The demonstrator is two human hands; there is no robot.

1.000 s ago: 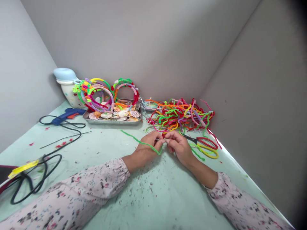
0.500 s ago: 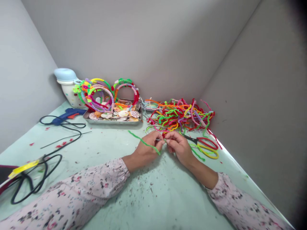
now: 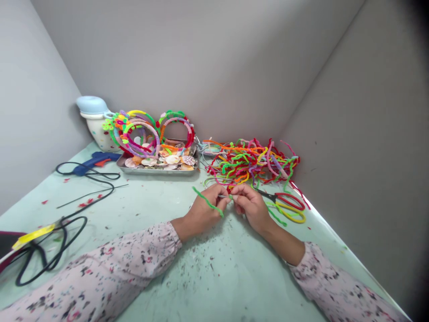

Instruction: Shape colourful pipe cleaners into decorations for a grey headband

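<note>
My left hand (image 3: pixel 207 211) and my right hand (image 3: pixel 250 206) are close together above the pale green tabletop (image 3: pixel 214 268). A fuzzy green pipe cleaner (image 3: pixel 208 202) curves across the back of my left hand, and its free end points up and left. Between my fingertips runs a thin metal wire (image 3: pixel 223 196), with a red fuzzy wrapping (image 3: pixel 229 189) at the fingers of my right hand. Both hands pinch this work, and my fingers hide part of it. Red-handled scissors (image 3: pixel 288 201) lie just beyond my right hand.
A tangled heap of multicoloured pipe cleaners (image 3: pixel 251 164) lies behind my hands. Further left are a metal tray of seashells (image 3: pixel 157 172), colourful wrapped headbands (image 3: pixel 147 134), a blue glue gun (image 3: pixel 95 160) and black cables (image 3: pixel 83 179). Grey walls (image 3: pixel 208 58) stand behind.
The free end of the green pipe cleaner has swung in, shortening toward my left hand and rising more steeply. My hands have stayed almost in place.
</note>
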